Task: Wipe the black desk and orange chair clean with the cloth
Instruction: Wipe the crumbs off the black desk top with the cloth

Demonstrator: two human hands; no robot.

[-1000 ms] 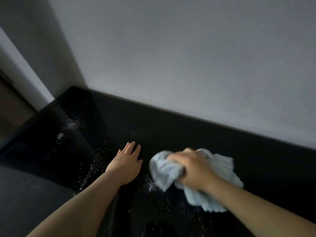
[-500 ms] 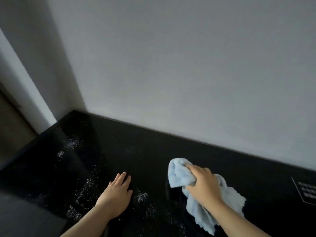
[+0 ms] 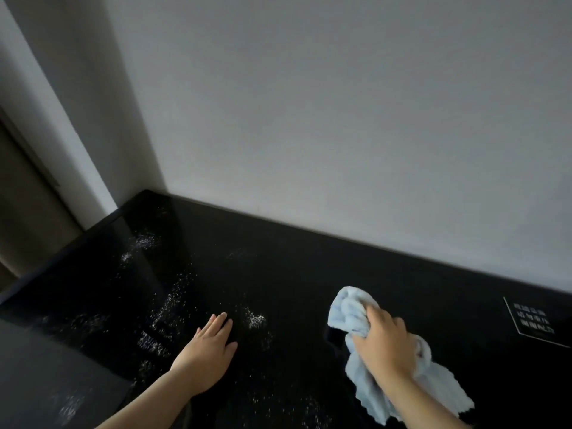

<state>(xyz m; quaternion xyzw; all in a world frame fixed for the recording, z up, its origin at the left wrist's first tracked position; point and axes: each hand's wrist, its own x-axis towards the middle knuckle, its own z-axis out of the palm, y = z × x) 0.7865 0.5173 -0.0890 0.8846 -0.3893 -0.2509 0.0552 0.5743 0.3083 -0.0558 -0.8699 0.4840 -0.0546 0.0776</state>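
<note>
The glossy black desk (image 3: 309,274) runs along a grey wall and is speckled with white crumbs (image 3: 256,320), thickest on its left half. My right hand (image 3: 383,345) grips a bunched light blue cloth (image 3: 349,314) and presses it onto the desk right of centre; the cloth's loose end trails toward me under my wrist. My left hand (image 3: 210,351) rests flat on the desk with straight fingers, just left of a crumb patch. The orange chair is out of view.
The grey wall (image 3: 340,119) meets the desk's back edge. A small panel with white markings (image 3: 532,320) sits in the desk surface at the right. The desk's left edge (image 3: 62,252) borders a white wall corner and a dark doorway.
My right hand has dragged the cloth to the right, away from my left hand. The camera tilted up, so both hands sit lower in view and the marked panel has appeared at right.
</note>
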